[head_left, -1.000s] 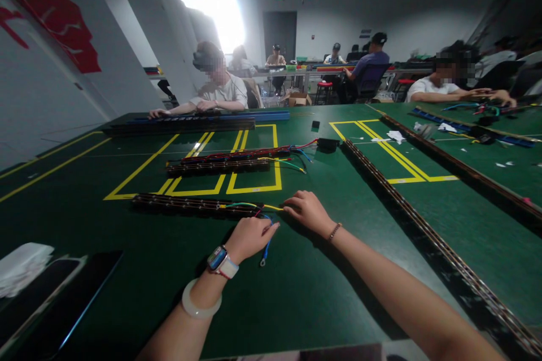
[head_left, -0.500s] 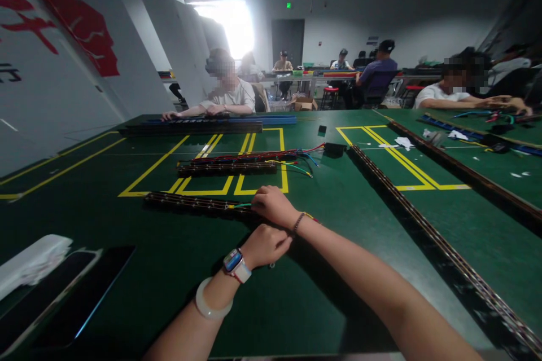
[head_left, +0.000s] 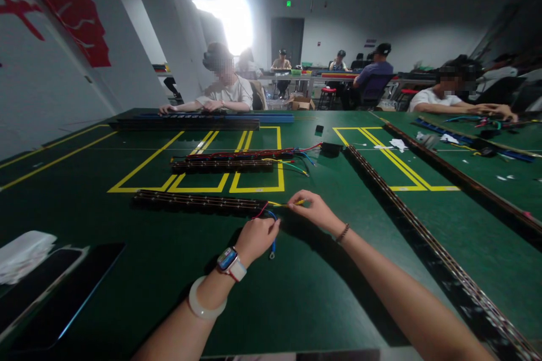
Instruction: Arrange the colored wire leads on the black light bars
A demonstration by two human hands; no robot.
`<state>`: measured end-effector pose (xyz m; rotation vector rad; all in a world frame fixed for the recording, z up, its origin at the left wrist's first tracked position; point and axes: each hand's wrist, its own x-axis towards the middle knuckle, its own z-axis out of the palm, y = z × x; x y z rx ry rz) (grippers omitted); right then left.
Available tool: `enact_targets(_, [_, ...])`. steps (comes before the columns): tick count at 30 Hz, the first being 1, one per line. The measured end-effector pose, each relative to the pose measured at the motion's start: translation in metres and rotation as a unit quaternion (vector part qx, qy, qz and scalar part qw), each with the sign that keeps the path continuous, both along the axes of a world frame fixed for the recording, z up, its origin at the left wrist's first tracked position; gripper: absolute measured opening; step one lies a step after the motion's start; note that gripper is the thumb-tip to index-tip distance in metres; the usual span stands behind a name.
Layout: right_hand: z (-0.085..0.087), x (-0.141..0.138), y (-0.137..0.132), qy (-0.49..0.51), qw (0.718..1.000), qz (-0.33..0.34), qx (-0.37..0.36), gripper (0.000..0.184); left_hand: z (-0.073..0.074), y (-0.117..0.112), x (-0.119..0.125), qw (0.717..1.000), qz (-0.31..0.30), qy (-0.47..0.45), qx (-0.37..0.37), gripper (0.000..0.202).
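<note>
A long dark strip [head_left: 195, 201] with metal lines along its top lies crosswise in front of me, wires coming out of its right end. My right hand [head_left: 313, 211] is closed in a pinch on a yellow wire [head_left: 279, 205], drawn out to the right of that end. Just below the strip's end, my left hand [head_left: 257, 238] has its fingers closed at a blue wire [head_left: 273, 245]. The blue wire shows above and below the fingertips, with a ring terminal hanging at its lower end. A thin red wire [head_left: 261, 210] loops above the left hand.
Beyond lie two wired dark strips [head_left: 224, 165] and a black box [head_left: 331, 149]. A long strip [head_left: 406, 208] runs down the right side. Phone-like dark slabs [head_left: 80, 293] and a white bundle [head_left: 25, 254] lie at left. Co-workers [head_left: 231, 90] sit across the green table [head_left: 169, 271].
My right hand has moved right, off the strip, with the yellow wire between its fingers. My left hand has shifted slightly left, and the blue and red wires now show.
</note>
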<state>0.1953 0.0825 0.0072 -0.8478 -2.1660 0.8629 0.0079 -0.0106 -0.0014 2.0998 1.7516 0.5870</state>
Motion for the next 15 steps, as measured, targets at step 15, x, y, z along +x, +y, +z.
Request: enact_targets(15, [0.007, 0.005, 0.016, -0.195, 0.979, 0.056, -0.019, 0.045, 0.003, 0.002, -0.001, 0.982, 0.099, -0.121, -0.107, 0.040])
